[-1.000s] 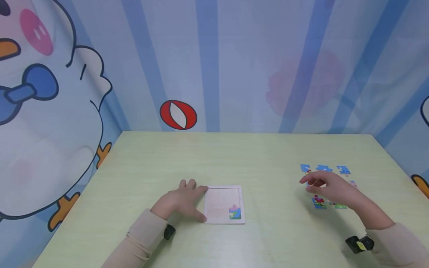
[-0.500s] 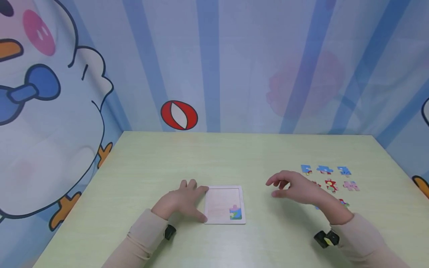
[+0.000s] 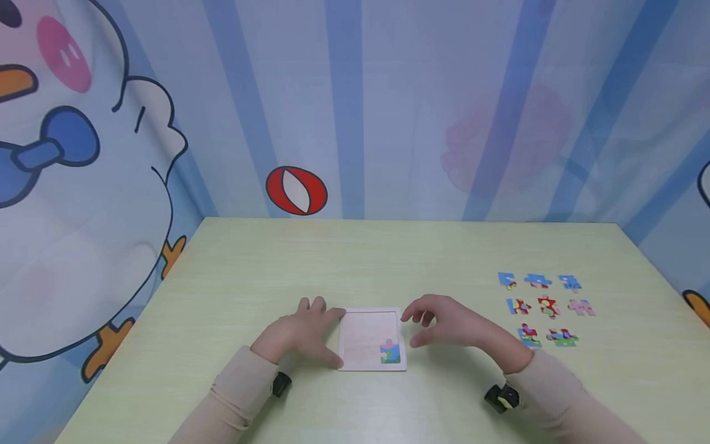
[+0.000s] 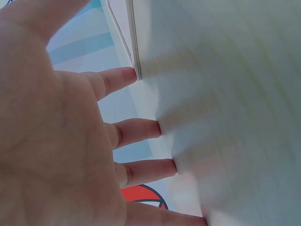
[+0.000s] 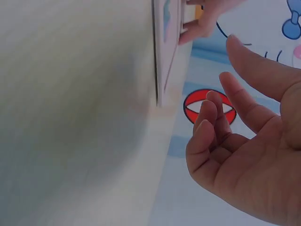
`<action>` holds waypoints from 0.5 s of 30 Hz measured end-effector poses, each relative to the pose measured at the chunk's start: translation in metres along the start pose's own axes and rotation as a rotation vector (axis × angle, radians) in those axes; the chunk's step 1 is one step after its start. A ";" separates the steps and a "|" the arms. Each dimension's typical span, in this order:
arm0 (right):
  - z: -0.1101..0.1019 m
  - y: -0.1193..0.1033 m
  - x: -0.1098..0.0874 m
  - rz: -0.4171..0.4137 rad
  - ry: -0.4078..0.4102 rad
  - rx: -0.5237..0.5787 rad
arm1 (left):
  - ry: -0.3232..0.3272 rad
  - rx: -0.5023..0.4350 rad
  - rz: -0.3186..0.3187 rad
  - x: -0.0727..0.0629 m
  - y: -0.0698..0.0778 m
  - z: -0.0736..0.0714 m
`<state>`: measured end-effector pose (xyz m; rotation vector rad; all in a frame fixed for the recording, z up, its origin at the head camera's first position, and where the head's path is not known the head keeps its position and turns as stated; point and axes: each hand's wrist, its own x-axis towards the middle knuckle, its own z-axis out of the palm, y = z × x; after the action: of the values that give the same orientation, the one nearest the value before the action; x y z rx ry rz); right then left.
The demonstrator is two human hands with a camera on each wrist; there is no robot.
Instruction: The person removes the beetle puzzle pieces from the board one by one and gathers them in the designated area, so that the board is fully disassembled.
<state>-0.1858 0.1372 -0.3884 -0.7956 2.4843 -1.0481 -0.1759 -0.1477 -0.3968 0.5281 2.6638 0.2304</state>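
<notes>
A shallow square puzzle tray [image 3: 362,338] lies on the table, with one blue, green and pink jigsaw piece [image 3: 391,354] in its lower right corner. My left hand [image 3: 302,332] has its fingers spread; thumb and index fingertip touch the tray's left edge. In the left wrist view, the other fingertips [image 4: 149,128] rest on the tabletop. Just beyond the tray's right edge hovers my right hand [image 3: 448,322]. Its fingers are loosely bent, and the right wrist view shows nothing between thumb and fingers [image 5: 210,117].
Several loose jigsaw pieces [image 3: 546,306] lie in rows on the right of the pale table [image 3: 266,259]. Behind the table hangs a blue striped cloth [image 3: 399,123] with cartoon prints. Each wrist carries a small black camera [image 3: 501,399].
My right hand has moved left from above the loose pieces to the tray's right side, uncovering those pieces. The left hand and the tray have stayed in place.
</notes>
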 end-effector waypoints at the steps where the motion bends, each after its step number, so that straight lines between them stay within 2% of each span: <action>1: 0.003 -0.001 0.002 0.004 -0.007 -0.002 | -0.001 -0.002 -0.001 0.000 0.000 0.000; 7: 0.020 -0.004 0.013 0.023 -0.039 0.002 | -0.002 -0.007 -0.007 -0.001 0.002 -0.001; 15: 0.032 -0.005 0.021 -0.006 -0.072 -0.017 | -0.002 -0.007 -0.009 -0.002 0.002 -0.001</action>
<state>-0.1846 0.1035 -0.4080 -0.8312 2.4352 -0.9846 -0.1744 -0.1464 -0.3943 0.5142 2.6617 0.2364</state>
